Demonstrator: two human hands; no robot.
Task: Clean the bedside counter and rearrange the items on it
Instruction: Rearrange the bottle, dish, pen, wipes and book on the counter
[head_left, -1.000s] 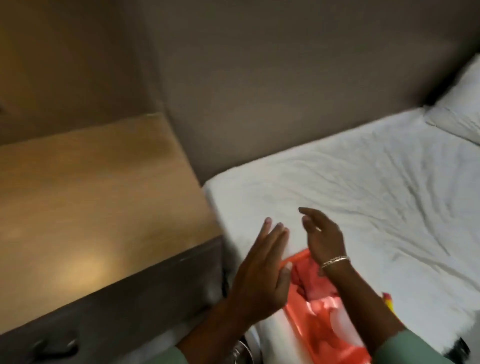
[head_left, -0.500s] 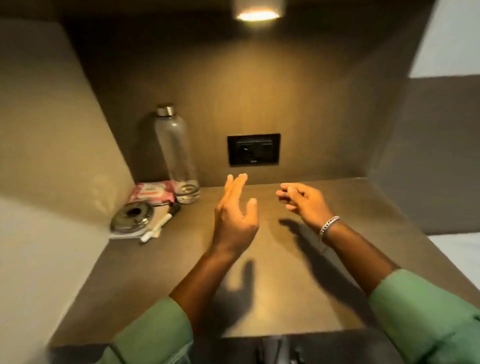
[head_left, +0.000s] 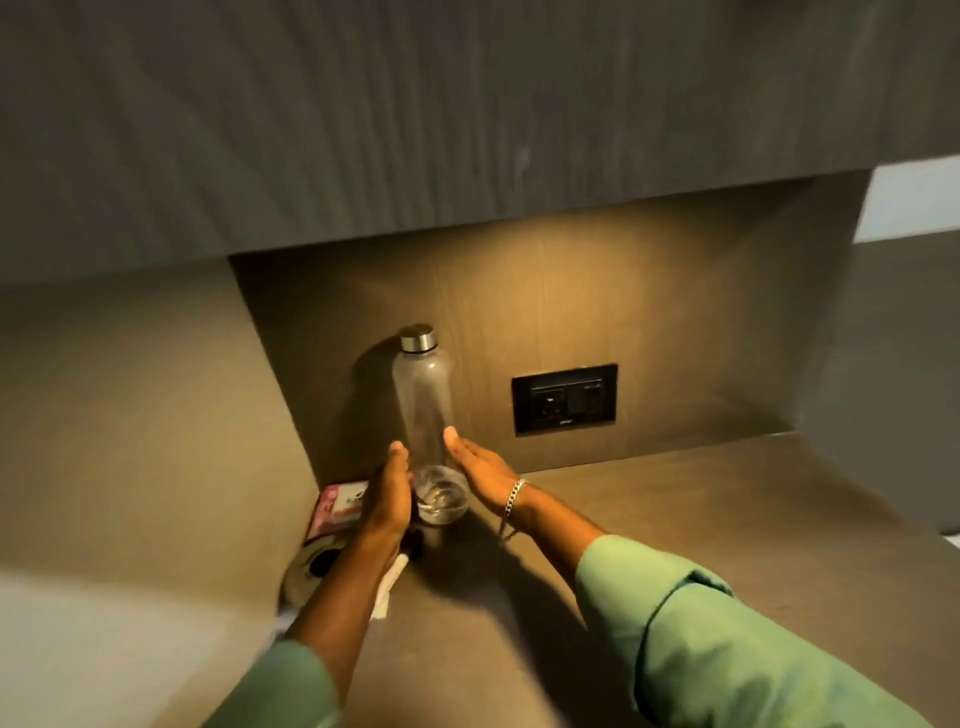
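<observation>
Both hands, left hand (head_left: 388, 498) and right hand (head_left: 482, 470), flank the bottle (head_left: 426, 410), palms spread.

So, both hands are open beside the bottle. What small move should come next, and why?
Probably close both hands on the bottle and lift it off the counter. The left hand and right hand flank its lower part, palms facing in, not yet gripping. It stands upright in the back corner, and it looks nearly empty, so it should lift easily.

counter (head_left: 649, 519) | brown, matte; bottle (head_left: 423, 400) upright, back-left corner; pink packet (head_left: 340, 501) beside it
</observation>
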